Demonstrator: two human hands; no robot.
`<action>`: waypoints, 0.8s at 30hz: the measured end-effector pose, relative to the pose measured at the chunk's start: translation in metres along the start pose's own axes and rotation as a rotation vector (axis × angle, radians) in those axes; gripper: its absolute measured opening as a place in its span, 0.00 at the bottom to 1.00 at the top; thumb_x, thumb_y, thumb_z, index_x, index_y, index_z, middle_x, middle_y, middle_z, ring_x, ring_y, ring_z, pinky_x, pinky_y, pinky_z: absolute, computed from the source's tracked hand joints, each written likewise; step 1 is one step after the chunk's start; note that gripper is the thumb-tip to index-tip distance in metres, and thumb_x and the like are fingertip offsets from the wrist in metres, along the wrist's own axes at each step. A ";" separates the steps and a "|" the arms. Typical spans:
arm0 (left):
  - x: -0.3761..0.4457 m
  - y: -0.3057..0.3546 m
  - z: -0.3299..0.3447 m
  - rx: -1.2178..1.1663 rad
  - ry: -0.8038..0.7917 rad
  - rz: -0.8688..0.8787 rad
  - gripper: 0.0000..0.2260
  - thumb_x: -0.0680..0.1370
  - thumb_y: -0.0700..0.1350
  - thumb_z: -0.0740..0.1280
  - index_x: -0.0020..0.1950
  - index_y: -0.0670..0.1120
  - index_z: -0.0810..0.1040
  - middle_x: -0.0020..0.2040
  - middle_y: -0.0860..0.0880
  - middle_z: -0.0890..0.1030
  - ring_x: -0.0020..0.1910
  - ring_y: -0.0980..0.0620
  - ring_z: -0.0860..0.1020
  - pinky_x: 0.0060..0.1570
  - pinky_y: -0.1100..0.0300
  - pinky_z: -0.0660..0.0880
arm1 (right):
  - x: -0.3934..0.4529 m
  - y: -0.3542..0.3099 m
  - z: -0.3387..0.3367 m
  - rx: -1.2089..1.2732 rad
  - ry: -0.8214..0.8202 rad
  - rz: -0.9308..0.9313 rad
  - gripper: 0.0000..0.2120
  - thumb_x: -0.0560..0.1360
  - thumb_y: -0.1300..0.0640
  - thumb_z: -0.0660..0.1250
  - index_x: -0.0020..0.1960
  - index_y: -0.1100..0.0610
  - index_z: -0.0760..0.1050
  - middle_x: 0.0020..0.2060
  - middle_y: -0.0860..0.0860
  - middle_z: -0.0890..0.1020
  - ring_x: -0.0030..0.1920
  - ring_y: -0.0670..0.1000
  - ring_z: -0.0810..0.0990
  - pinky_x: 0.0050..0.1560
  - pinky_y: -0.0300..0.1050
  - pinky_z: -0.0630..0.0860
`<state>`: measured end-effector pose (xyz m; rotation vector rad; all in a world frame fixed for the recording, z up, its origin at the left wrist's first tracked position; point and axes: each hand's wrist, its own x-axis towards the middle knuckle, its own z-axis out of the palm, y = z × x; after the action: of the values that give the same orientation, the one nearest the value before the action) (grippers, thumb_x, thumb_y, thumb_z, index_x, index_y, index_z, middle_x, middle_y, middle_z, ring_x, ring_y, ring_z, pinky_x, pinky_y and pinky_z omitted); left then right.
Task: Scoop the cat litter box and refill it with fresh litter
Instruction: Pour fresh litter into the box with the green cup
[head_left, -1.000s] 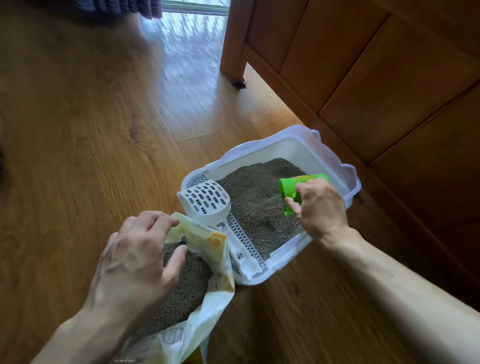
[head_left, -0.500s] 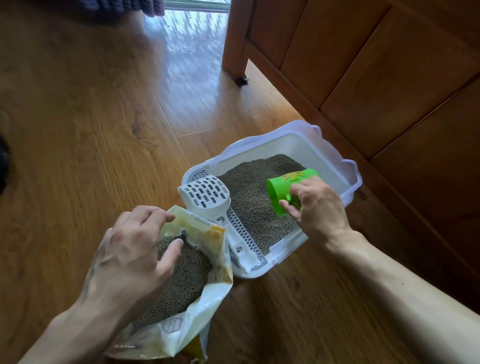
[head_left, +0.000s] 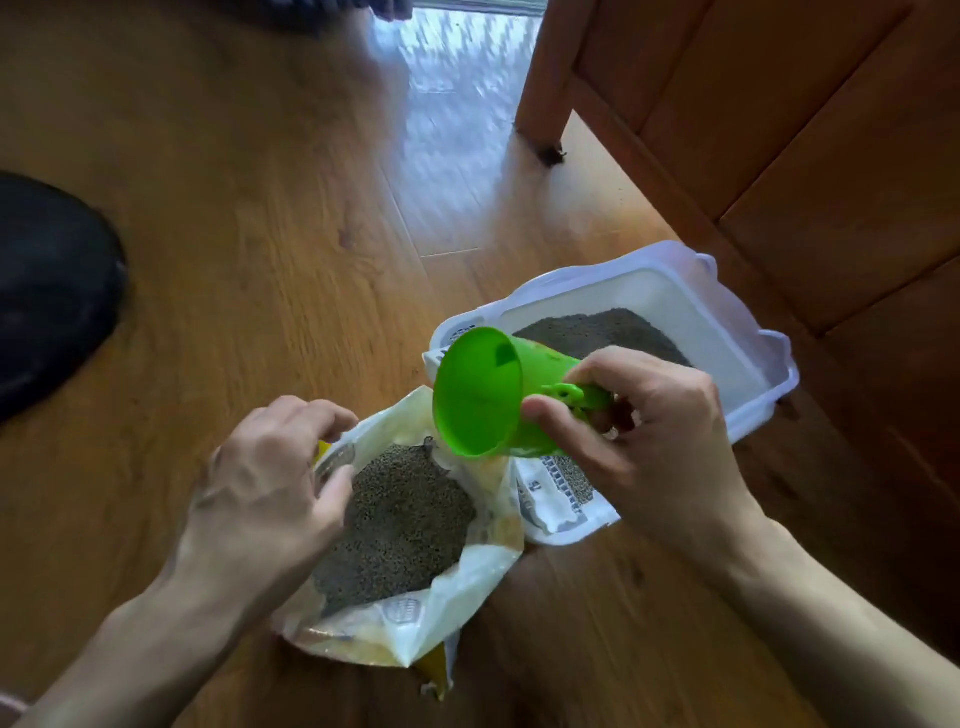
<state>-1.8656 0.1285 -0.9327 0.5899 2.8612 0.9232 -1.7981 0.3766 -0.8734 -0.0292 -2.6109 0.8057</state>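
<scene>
A white litter box with grey litter in it sits on the wooden floor beside a cabinet. An open litter bag, white and yellow, stands in front of the box and holds dark granules. My left hand grips the bag's left rim and holds it open. My right hand holds a green cup by its handle, tipped on its side with the empty mouth facing left, above the bag's right edge. The white slotted scoop in the box is mostly hidden behind the cup and hand.
A wooden cabinet stands along the right, its leg on the floor behind the box. A black rounded object lies at the left edge. Bare wooden floor stretches to the left and back.
My right hand has carried the green cup from over the litter in the box leftward to above the bag's opening; the cup now looks empty. My left hand stays on the bag.
</scene>
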 end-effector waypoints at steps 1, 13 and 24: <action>-0.002 -0.002 -0.001 -0.007 -0.001 -0.006 0.13 0.69 0.40 0.75 0.51 0.50 0.82 0.42 0.54 0.79 0.41 0.51 0.77 0.43 0.52 0.77 | 0.000 -0.006 0.005 0.017 -0.038 -0.039 0.16 0.72 0.48 0.75 0.35 0.58 0.76 0.28 0.49 0.73 0.29 0.49 0.70 0.30 0.37 0.65; -0.021 -0.020 -0.002 -0.107 0.044 -0.065 0.07 0.72 0.44 0.74 0.48 0.52 0.82 0.39 0.56 0.77 0.38 0.57 0.77 0.38 0.56 0.77 | -0.034 -0.026 0.104 -0.315 -0.533 -0.459 0.12 0.63 0.49 0.74 0.31 0.52 0.72 0.27 0.48 0.74 0.29 0.53 0.76 0.29 0.42 0.67; -0.025 -0.023 0.000 -0.092 0.049 -0.048 0.08 0.72 0.44 0.73 0.49 0.53 0.80 0.40 0.56 0.76 0.37 0.55 0.77 0.37 0.54 0.78 | -0.048 -0.023 0.140 -0.365 -0.673 -0.435 0.20 0.71 0.44 0.57 0.24 0.52 0.68 0.22 0.48 0.73 0.28 0.52 0.73 0.34 0.44 0.67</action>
<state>-1.8500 0.1021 -0.9473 0.4948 2.8433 1.0686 -1.8062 0.2757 -0.9843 0.8030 -3.1602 0.1846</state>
